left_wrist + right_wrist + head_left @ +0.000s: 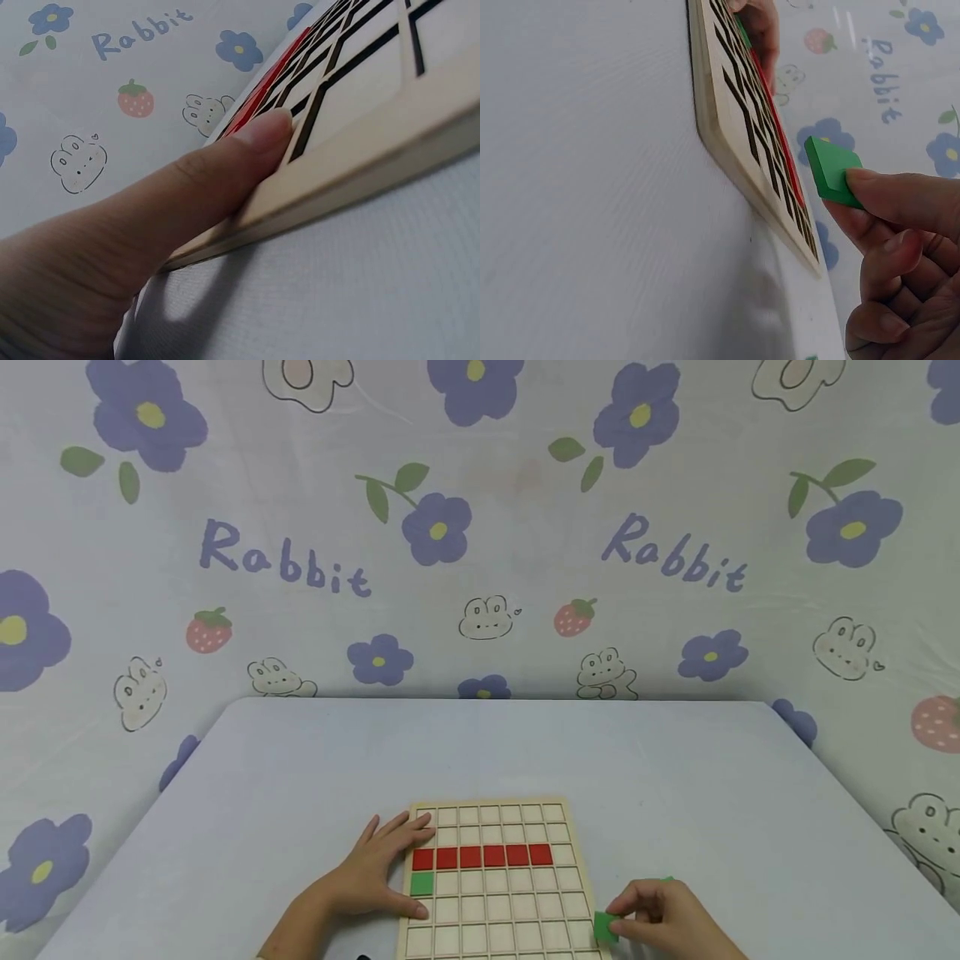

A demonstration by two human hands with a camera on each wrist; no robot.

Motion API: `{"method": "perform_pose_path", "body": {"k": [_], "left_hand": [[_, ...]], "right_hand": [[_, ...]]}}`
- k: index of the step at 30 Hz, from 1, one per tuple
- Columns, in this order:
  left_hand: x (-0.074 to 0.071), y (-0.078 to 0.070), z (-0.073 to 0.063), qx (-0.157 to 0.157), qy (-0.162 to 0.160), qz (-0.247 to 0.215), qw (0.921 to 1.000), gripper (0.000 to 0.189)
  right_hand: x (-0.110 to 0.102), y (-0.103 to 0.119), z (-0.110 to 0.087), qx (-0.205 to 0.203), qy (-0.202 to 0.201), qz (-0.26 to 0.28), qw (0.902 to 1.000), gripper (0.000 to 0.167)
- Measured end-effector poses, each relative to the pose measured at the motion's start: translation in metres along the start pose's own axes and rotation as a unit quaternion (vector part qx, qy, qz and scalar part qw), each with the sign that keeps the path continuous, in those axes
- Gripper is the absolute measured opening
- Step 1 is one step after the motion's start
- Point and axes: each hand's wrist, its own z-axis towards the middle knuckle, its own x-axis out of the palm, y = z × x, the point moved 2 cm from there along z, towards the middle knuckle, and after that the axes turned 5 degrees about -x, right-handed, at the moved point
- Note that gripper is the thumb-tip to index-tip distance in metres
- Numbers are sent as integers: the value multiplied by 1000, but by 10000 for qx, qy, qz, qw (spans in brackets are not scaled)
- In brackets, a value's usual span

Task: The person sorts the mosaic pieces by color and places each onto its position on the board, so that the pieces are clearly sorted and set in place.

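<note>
A wooden grid board (518,906) lies on the table, its near end cut off by the head view's lower border. Several red square tiles (494,856) fill most of one row, starting from the left. Just below the leftmost red one sits a green tile (422,883) in its cell. My left hand (367,872) rests on the board's left edge with fingers spread, and its thumb (247,146) presses on the rim. Thumb and fingertips of my right hand (671,918) pinch another green tile (834,169), held above the table near the board's right edge.
A bit of green (667,878) shows behind my right hand, mostly hidden by it. At the bottom border of the head view a small dark object (363,957) peeks in. White table surface (480,747) stretches behind the board to a patterned cloth (525,643).
</note>
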Motion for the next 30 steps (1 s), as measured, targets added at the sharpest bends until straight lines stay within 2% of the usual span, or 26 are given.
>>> {"method": "perform_pose_path", "body": {"k": [3, 11, 22, 30], "left_hand": [[0, 0, 0, -22, 3, 7, 10000, 94], [1, 0, 0, -76, 8, 50, 10000, 95], [1, 1, 0, -110, 20, 76, 9999, 95], [0, 1, -2, -98, 34, 36, 9999, 94]], "right_hand": [[5, 5, 8, 140, 24, 99, 9998, 24], [14, 10, 25, 433, -66, -221, 9988, 21], [25, 14, 45, 577, -26, -375, 9976, 22], [35, 18, 59, 443, 10, -370, 9983, 20]]}}
